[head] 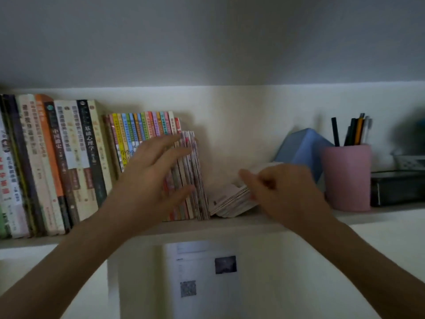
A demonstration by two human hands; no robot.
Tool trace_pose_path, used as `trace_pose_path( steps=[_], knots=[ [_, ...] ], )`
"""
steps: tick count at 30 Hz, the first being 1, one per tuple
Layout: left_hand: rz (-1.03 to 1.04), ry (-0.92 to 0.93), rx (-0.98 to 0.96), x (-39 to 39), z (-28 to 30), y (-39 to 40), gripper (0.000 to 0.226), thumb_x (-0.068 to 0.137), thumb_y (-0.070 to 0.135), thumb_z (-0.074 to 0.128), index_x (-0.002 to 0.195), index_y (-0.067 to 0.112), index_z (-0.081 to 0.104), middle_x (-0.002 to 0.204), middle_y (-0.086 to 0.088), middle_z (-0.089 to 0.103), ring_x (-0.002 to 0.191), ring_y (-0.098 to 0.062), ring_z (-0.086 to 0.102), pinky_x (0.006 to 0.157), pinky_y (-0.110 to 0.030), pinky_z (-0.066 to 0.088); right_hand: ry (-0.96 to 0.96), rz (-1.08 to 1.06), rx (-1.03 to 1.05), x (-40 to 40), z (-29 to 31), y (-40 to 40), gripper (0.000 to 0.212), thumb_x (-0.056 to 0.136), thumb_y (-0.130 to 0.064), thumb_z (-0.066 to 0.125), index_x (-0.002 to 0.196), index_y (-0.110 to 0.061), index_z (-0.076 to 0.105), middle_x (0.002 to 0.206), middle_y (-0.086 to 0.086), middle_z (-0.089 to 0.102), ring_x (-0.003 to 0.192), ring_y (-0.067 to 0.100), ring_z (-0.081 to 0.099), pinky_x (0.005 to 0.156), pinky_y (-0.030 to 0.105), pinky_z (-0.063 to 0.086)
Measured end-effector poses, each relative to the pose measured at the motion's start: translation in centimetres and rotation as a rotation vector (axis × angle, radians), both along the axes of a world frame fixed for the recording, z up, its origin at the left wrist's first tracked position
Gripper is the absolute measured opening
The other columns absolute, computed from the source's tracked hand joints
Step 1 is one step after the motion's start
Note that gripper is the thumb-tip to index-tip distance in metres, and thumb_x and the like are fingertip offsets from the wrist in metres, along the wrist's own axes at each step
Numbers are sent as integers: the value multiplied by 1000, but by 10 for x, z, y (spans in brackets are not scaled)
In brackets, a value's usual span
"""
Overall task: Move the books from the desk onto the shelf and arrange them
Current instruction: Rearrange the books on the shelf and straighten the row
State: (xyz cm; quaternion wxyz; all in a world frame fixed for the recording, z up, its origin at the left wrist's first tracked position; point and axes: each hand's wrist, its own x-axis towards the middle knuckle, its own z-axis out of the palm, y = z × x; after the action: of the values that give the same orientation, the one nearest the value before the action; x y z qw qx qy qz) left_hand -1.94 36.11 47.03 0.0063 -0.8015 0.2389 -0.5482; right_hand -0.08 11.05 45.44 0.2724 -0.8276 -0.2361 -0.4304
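Both hands are up at the shelf (253, 223), a pale board that runs across the view under a white wall. The left hand (151, 171) has its grip released: the fingers are spread and nearly straight, laid flat against the faces of the thin upright books (195, 176) at the right end of the standing row, with the thumb low against the same books near their feet. These thin books stand almost upright, leaning a little to the left against the row of bright, many-coloured slim spines (138, 130) behind the hand. Further left stand the taller, thicker books (57, 162) with cream, orange and dark spines, packed close together and reaching to the left edge of the view. The right hand (282, 189) is blurred; its fingers are curled and it grasps the near edge of a small stack of thin books (232, 200) that lies tilted on the shelf, just beside the upright ones (how many are pinched I cannot tell). Behind that hand a blue box-like thing (303, 146) leans against the wall, and just right of it stands a pink cup (347, 178) holding dark pens (351, 132). A black box (397, 187) sits at the far right of the shelf. Below the shelf a white sheet with dark printed squares (202, 272) hangs on the wall.
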Motion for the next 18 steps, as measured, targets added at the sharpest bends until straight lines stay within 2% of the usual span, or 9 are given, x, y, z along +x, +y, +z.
trace_pose_path(
  steps=[1, 3, 5, 6, 8, 10, 12, 15, 18],
  knots=[
    [-42, 50, -10, 2, 2, -19, 66, 80, 42, 72, 137, 18, 51, 148, -4, 43, 137, -24, 36, 113, -46, 32, 95, -50, 38, -3, 0, -18, 62, 90, -61, 44, 64, -11, 70, 56, 4, 67, 49, 11, 62, 56, 15, 50],
    [-90, 129, 24, 9, 0, -50, 68, 81, 47, 70, 139, 21, 48, 144, -1, 48, 135, -20, 40, 114, -40, 32, 275, -139, 61, 2, -1, -46, 66, 90, -64, 42, 63, -9, 69, 54, 3, 66, 48, 8, 60, 47, 10, 44],
    [-62, 150, 137, 23, -5, -67, 73, 76, 55, 64, 139, 19, 50, 136, -3, 57, 128, -22, 48, 112, -40, 31, 372, -139, 54, 18, -5, -60, 58, 88, -65, 44, 68, -16, 67, 59, -5, 64, 51, 4, 59, 50, 8, 41],
    [-8, 149, 199, 29, -8, -71, 76, 75, 59, 61, 138, 19, 50, 130, -3, 61, 124, -23, 52, 111, -40, 28, 418, -52, 89, 24, -4, -61, 47, 88, -64, 46, 74, -24, 65, 68, -10, 65, 62, 0, 61, 61, 11, 47],
    [94, 115, 276, 40, -14, -72, 77, 73, 64, 60, 135, 19, 54, 118, -2, 69, 118, -23, 59, 111, -41, 18, 524, 248, 308, 34, -6, -50, 25, 89, -55, 57, 91, -32, 66, 91, -12, 71, 90, 6, 67, 81, 27, 57],
    [119, 87, 315, 47, -21, -70, 72, 72, 59, 70, 129, 17, 59, 108, -1, 73, 114, -23, 63, 113, -47, 11, 648, 478, 556, 37, -6, -31, 20, 91, -37, 65, 107, -25, 63, 104, 0, 72, 94, 15, 71, 76, 36, 61],
    [115, 58, 327, 50, -26, -69, 69, 71, 54, 76, 127, 17, 61, 106, 0, 74, 115, -22, 63, 114, -51, 8, 634, 560, 661, 46, -8, -15, 36, 91, -28, 67, 122, -18, 51, 108, 8, 71, 91, 23, 73, 73, 43, 62],
    [135, -5, 274, 45, -23, -61, 71, 64, 53, 79, 123, 16, 65, 108, -1, 72, 120, -25, 58, 114, -55, 9, 413, 461, 470, 54, 4, 4, 49, 91, -34, 66, 132, -22, 44, 116, 5, 68, 100, 24, 69, 84, 49, 59],
    [235, -66, 122, 32, -17, -44, 70, 55, 67, 75, 107, 20, 72, 112, -8, 58, 115, -32, 47, 108, -57, 23, 385, 480, 198, 51, 25, 28, 49, 94, -44, 57, 140, -40, 40, 116, 2, 66, 96, 23, 70, 78, 47, 61]
  ],
)
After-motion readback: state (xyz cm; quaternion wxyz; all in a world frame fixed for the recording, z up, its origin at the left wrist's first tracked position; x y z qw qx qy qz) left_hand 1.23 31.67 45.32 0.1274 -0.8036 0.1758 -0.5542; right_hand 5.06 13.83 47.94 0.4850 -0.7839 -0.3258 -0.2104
